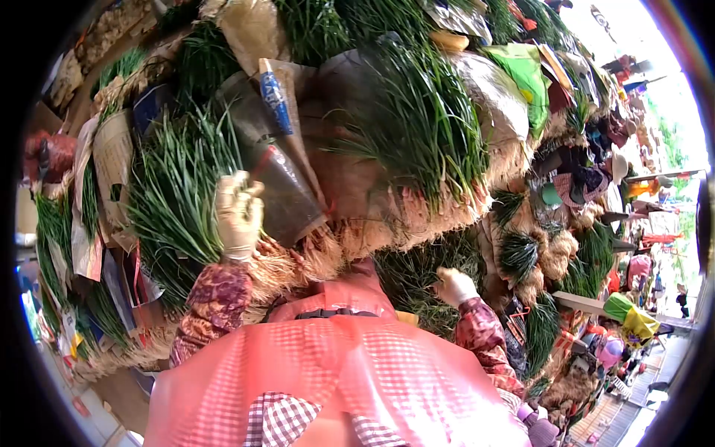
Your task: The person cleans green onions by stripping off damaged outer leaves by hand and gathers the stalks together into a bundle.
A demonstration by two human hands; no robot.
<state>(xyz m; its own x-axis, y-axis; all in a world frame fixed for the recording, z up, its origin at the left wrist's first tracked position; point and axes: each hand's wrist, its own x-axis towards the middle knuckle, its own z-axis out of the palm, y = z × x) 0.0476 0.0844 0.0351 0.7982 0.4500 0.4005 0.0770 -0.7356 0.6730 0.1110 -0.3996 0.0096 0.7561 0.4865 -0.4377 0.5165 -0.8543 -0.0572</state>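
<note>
My left hand (239, 216), in a cream glove, lies over a bunch of green onions (181, 179) with long leaves to the left and pale roots toward me. Its fingers are bent but apart, and nothing shows between them. To the right, my right hand (456, 287), gloved too, is closed near a heap of loose green leaves (417, 283); what its fingers hold, if anything, cannot be made out. A larger spread of green onions (428, 119) lies ahead, roots facing me, on a brown plastic sheet (346, 175). A clear plastic bag (279, 190) rests beside my left hand.
A red translucent apron (335, 357) covers my front. A green plastic bag (523, 78) lies among the bunches at upper right. Other people (581, 182) sit along a row of onion piles (518, 253) on the right. At far left a person's reddish sleeve (56, 155) shows.
</note>
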